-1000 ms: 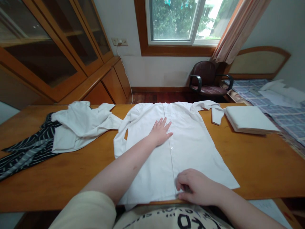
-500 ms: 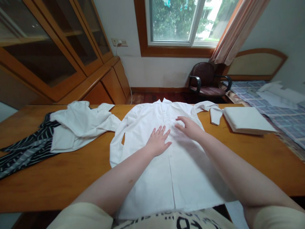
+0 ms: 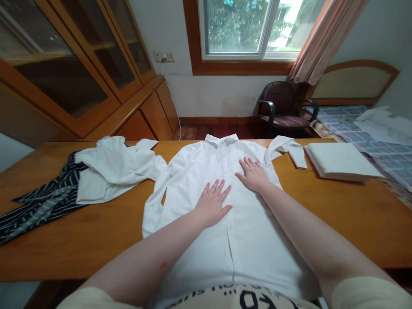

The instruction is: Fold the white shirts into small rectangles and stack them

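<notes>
A white button-up shirt (image 3: 193, 180) lies front side up across the table, its collar at the far edge. Its left-hand sleeve bends down beside the body, and the other sleeve is folded outward to the right. My left hand (image 3: 213, 203) rests flat on the shirt just left of the button line, fingers spread. Farther up, my right hand (image 3: 252, 173) lies flat on the chest area right of the buttons, its fingers also stretched out. Neither hand grips the cloth. The shirt's lower hem is hidden by my own body.
On the wooden table (image 3: 106, 240), a crumpled white garment (image 3: 112, 171) lies over black striped cloth (image 3: 45, 201) at the left. A white flat stack (image 3: 344, 159) sits at the right. Beyond the table are a chair (image 3: 283, 107), a bed (image 3: 354, 124) and a glass-door cabinet (image 3: 128, 103).
My right hand has come down flat onto the shirt with its fingers spread. The collar now stands out wider, and the right sleeve's cuff has swung slightly outward. My left hand stays flat.
</notes>
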Demonstrator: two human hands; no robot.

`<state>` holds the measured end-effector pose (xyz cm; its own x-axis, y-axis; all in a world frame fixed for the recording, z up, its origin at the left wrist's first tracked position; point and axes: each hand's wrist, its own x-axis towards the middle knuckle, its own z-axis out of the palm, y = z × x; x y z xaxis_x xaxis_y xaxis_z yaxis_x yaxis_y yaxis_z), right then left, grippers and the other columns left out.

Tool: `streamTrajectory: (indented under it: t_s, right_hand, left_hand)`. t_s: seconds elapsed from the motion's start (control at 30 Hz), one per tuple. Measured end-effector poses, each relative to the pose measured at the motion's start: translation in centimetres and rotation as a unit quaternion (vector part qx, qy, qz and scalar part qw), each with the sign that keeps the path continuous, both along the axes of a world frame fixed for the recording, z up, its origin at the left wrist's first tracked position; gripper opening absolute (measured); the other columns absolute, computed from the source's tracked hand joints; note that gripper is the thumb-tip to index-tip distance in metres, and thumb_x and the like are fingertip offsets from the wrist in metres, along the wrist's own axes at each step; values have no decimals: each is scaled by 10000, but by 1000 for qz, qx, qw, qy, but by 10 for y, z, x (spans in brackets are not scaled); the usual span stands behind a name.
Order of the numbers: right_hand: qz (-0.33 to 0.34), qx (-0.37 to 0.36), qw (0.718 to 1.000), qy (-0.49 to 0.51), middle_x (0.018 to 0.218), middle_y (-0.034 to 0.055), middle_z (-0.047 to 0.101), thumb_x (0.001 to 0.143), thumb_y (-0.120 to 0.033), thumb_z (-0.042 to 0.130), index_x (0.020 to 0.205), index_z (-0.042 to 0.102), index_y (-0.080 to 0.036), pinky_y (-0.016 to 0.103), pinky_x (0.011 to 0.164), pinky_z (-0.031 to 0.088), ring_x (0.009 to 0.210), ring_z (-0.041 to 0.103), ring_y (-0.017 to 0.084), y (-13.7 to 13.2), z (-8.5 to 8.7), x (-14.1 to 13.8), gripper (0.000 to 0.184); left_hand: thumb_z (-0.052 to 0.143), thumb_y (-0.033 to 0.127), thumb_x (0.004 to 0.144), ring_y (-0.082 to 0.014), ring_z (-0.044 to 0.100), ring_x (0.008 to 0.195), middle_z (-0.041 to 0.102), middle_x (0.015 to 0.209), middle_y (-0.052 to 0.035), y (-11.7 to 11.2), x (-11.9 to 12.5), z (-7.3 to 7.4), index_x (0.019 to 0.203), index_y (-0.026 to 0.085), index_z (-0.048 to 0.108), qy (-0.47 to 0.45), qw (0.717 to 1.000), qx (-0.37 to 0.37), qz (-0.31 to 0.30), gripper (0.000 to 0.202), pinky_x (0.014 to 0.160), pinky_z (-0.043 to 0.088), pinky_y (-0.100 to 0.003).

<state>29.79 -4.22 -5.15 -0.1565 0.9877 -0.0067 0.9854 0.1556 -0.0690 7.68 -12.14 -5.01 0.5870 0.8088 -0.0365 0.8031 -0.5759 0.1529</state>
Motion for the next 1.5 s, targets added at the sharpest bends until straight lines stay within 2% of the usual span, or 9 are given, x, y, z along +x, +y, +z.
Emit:
streamTrajectory:
  t_s: [0.13,0.23,0.4,0.57,0.77,1.0,1.13,1.37,1.5]
  right_hand:
    - [-5,-6,1000,-9,1559,122,228,921,-585,296,1498,265,-155,457,1137,133,1429,187,279,-13,-1,-7,720]
    - [-11,-11,1000,-16,1567,119,201,924,-585,281,1505,244,-154,457,1137,129,1436,163,277,-21,-1,-13,725]
    - [-31,-11,999,-14,1560,151,207,922,-584,295,1501,247,-125,479,1131,128,1431,166,300,-32,-2,-25,740]
    - [-18,-3,1000,2,1549,174,227,914,-592,321,1490,272,-108,503,1124,147,1426,179,320,-40,-2,-32,754]
    - [12,-4,1000,21,1533,141,295,912,-563,387,1465,330,-164,456,1114,215,1400,264,298,-41,5,-19,685]
    - [-115,37,992,28,1125,185,610,925,-491,415,1123,600,-123,409,918,417,1089,561,317,-37,25,-6,457]
    - [-210,63,974,64,1173,207,559,913,-456,443,1198,548,-114,395,828,462,995,609,309,-28,30,15,458]
    - [-340,55,927,147,1169,237,595,802,-390,586,1248,542,-98,445,877,449,1085,584,345,-4,20,65,535]
    - [-366,110,881,281,904,129,685,727,-287,596,984,664,-131,374,793,476,892,631,280,2,9,80,309]
  left_hand:
    - [362,557,905,-285,135,1448,174,1580,-91,-15,-2,8,1498,256,241,15,999,-26,11,675,1147,127,-519]
    - [475,549,855,-316,214,1424,232,1563,-111,-13,1,32,1463,242,321,45,996,-77,13,698,1113,229,-513]
    - [444,522,880,-287,610,1057,652,1133,-128,25,20,71,1151,190,604,75,989,-102,77,457,923,441,-424]
    - [390,367,931,-250,411,1315,487,1401,-133,71,36,42,1341,150,469,-23,994,42,102,471,1088,305,-390]
    - [335,507,923,-258,159,1444,243,1566,-41,86,29,2,1480,250,280,-14,998,-5,57,617,1148,114,-541]
    - [301,548,921,-236,142,1451,203,1574,-21,61,21,4,1487,281,261,-13,998,-21,65,627,1150,80,-550]
    - [284,526,933,-227,153,1449,215,1570,-18,47,13,4,1481,274,282,-15,997,-24,66,603,1154,100,-535]
    - [321,508,928,-230,172,1444,238,1565,-14,51,14,4,1474,275,299,-21,997,-24,77,593,1155,118,-520]
    - [331,512,924,-228,175,1443,245,1563,-9,54,15,3,1472,284,299,-25,996,-24,81,595,1157,115,-511]
